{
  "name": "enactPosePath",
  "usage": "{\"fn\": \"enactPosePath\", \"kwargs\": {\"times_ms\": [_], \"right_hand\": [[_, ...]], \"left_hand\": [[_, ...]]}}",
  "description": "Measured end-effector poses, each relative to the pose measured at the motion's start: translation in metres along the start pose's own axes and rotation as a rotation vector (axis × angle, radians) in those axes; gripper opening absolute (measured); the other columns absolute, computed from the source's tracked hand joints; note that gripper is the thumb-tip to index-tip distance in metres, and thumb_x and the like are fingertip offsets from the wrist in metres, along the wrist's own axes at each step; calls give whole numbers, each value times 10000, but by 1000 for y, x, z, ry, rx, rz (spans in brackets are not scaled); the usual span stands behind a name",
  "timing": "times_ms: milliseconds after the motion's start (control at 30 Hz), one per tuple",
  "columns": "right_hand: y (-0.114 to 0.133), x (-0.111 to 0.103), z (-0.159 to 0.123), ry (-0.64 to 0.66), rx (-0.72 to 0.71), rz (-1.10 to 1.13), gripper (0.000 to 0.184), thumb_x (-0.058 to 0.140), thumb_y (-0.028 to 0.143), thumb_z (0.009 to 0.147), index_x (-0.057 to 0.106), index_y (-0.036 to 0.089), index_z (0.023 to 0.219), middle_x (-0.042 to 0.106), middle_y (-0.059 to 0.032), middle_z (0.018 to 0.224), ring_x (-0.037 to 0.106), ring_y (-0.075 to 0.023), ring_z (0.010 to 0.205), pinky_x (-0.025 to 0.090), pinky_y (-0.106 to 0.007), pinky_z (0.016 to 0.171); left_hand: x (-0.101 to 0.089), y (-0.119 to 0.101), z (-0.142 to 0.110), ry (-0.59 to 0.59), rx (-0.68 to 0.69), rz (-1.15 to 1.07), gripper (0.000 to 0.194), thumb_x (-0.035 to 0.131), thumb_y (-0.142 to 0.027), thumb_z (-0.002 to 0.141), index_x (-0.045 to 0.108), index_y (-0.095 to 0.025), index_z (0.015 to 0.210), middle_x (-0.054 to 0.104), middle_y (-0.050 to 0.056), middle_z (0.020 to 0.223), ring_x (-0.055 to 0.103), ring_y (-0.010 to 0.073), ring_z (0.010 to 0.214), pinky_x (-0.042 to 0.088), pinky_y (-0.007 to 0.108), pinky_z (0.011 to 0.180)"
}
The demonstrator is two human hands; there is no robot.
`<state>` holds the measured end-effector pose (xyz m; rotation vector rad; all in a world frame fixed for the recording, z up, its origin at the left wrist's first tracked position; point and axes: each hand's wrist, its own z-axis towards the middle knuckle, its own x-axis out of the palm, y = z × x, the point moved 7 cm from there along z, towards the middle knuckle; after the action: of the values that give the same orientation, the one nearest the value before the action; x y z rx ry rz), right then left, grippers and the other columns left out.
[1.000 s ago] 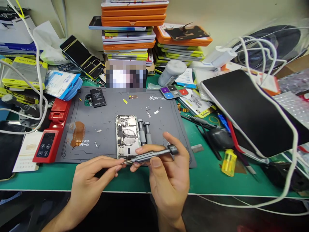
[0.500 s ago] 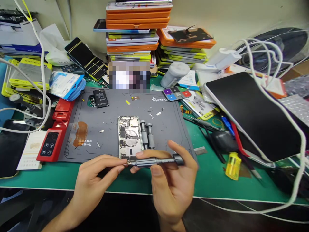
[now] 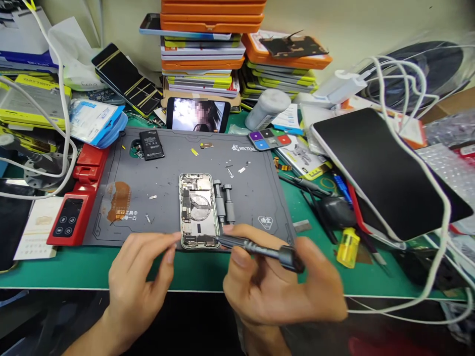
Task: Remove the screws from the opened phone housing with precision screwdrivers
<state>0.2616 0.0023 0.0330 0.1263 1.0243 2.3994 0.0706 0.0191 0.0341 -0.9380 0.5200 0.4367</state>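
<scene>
An opened phone [image 3: 200,210] lies face up on the grey work mat, its inner parts and a round coil showing. My right hand [image 3: 274,282] is closed round a dark grey screwdriver [image 3: 260,248], whose tip points left at the phone's lower right corner; whether it touches is unclear. Beside the lower left edge of the phone is my left hand [image 3: 143,272], its index fingertip at the frame and the thumb a little apart below. Nothing shows between those fingers. Two more grey screwdrivers [image 3: 219,205] lie along the phone's right side.
Small metal parts [image 3: 230,170] and a black battery [image 3: 151,145] lie on the mat [image 3: 166,163]. A lit phone [image 3: 196,114] leans at the back before stacked boxes [image 3: 211,22]. A red device [image 3: 69,220] stands left; a black tablet [image 3: 389,173] and white cables are right.
The screwdriver's tip has left my left fingers and swung to the phone's lower right corner. My right hand has shifted right; my left fingers have moved to the phone's left edge.
</scene>
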Motion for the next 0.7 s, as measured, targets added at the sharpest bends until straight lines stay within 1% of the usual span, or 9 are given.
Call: {"fn": "enactPosePath", "kwargs": {"times_ms": [67, 100, 200, 267, 400, 500, 600, 700], "right_hand": [[2, 4, 5, 70, -116, -84, 842, 691, 11, 969, 426, 356, 1690, 727, -81, 1147, 792, -231, 975, 735, -391, 766], [2, 6, 6, 94, -143, -108, 812, 684, 21, 979, 436, 324, 1690, 720, -87, 1137, 791, -228, 963, 738, -390, 759], [-4, 13, 8, 146, -125, -98, 787, 691, 19, 974, 453, 273, 1679, 717, -92, 1145, 784, -210, 972, 742, -386, 794], [-6, 16, 6, 161, -112, -80, 782, 688, 10, 975, 454, 257, 1679, 728, -97, 1159, 778, -201, 1006, 738, -374, 820], [-4, 21, 4, 196, -147, -85, 717, 634, 7, 1020, 460, 214, 1684, 753, -100, 1139, 774, -169, 1037, 716, -309, 843], [-3, 23, 5, 208, -161, -103, 688, 612, 7, 1037, 468, 191, 1685, 755, -97, 1133, 771, -145, 1064, 698, -284, 913], [-2, 23, 6, 200, -172, -102, 692, 619, 7, 1034, 474, 195, 1684, 751, -85, 1127, 769, -134, 1063, 693, -279, 929], [-3, 24, 4, 217, -156, -84, 728, 631, 0, 1025, 458, 224, 1695, 740, -84, 1168, 766, -142, 1091, 701, -300, 930]], "left_hand": [[1, -5, -4, -6, 87, 108, 318, 632, 0, 1033, 692, -172, 1293, 721, 38, 1092, 635, 133, 1015, 488, 275, 949], [3, -5, -6, 12, 106, 148, 322, 644, 9, 1023, 695, -158, 1293, 718, 50, 1093, 625, 146, 1007, 481, 293, 945], [10, -3, -8, 71, 109, 205, 344, 659, 3, 1018, 691, -133, 1333, 707, 74, 1112, 600, 179, 1010, 464, 331, 941], [14, -3, -6, 94, 110, 229, 355, 661, -33, 1036, 678, -131, 1377, 700, 73, 1113, 583, 188, 989, 453, 344, 912], [20, -3, -2, 136, 91, 317, 371, 648, -129, 1086, 644, -145, 1457, 683, 62, 1101, 538, 199, 917, 423, 367, 836], [22, -3, -2, 150, 86, 333, 359, 636, -145, 1098, 643, -145, 1456, 674, 62, 1102, 521, 203, 901, 405, 376, 812], [23, -3, -2, 157, 78, 322, 350, 634, -144, 1098, 645, -152, 1447, 672, 62, 1111, 522, 204, 913, 397, 379, 805], [23, -2, -3, 157, 75, 314, 342, 633, -135, 1094, 649, -150, 1436, 673, 60, 1113, 514, 202, 906, 391, 380, 795]]}}
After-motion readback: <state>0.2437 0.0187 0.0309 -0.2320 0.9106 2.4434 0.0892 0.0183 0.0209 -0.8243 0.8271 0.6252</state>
